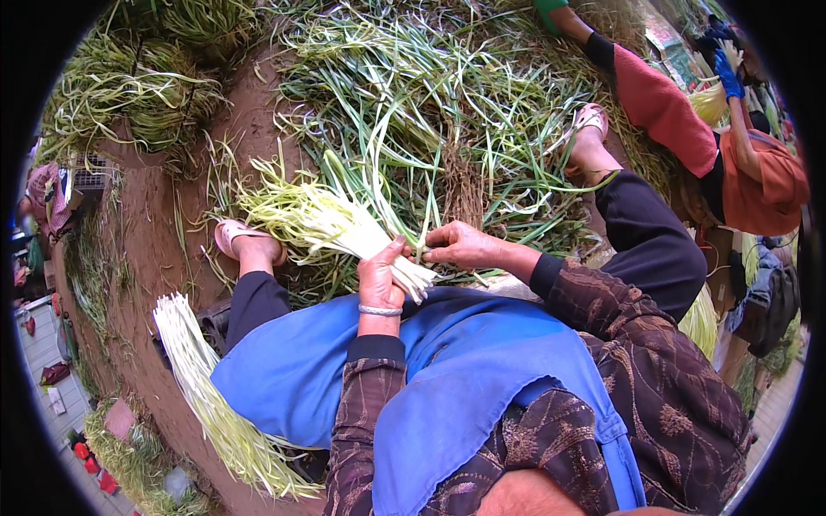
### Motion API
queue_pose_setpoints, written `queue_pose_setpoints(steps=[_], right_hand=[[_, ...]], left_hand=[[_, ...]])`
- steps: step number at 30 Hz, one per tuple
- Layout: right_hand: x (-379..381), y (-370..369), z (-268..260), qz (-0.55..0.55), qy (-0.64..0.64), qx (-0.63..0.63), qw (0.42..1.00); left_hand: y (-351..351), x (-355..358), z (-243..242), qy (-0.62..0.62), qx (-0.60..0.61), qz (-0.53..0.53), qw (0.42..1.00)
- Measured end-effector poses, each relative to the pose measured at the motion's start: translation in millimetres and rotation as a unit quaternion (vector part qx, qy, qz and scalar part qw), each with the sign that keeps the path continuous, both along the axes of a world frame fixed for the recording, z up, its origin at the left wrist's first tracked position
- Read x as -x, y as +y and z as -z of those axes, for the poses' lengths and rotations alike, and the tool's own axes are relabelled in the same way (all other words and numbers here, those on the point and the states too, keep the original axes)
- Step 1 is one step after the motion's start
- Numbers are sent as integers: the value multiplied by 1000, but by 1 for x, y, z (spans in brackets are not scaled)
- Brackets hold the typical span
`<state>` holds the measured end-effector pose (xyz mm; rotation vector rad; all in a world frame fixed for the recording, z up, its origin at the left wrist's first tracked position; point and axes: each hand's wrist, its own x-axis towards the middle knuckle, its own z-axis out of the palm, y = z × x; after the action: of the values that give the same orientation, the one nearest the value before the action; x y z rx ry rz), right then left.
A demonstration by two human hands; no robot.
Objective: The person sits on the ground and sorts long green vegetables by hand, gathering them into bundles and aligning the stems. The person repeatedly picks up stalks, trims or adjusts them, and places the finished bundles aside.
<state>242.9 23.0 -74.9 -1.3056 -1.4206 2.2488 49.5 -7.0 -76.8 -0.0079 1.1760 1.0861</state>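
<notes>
My left hand [382, 277] is closed around a bundle of pale, blanched allium stalks [348, 222], probably garlic shoots. The white cut ends point toward my lap and the yellow-green leaves fan out to the upper left. Close beside it, my right hand [461, 245] pinches a green-leaved stalk [419, 240] between thumb and fingers. That stalk's long leaves reach up over a large heap of loose green stalks [387, 84] on the ground before me. A clump of brown roots [463, 187] shows within the heap.
A long pile of trimmed white stalks [206, 380] lies by my left thigh. More bundled greens [142, 90] are at upper left. A blue apron [452, 361] covers my lap. At right are a co-worker's pink sleeve [658, 109] and another person's blue glove [729, 76].
</notes>
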Motion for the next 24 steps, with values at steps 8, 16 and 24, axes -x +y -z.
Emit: queue_pose_setpoints(steps=[8,16,24], right_hand=[[25,18,0,204,49,65,976],[41,15,5,298,34,97,949],[4,29,4,438,179,228,851]], left_hand=[[1,-8,-2,32,-34,6,999],[-1,-13,-1,29,-33,-40,998],[3,7,1,-51,2,-77,996]])
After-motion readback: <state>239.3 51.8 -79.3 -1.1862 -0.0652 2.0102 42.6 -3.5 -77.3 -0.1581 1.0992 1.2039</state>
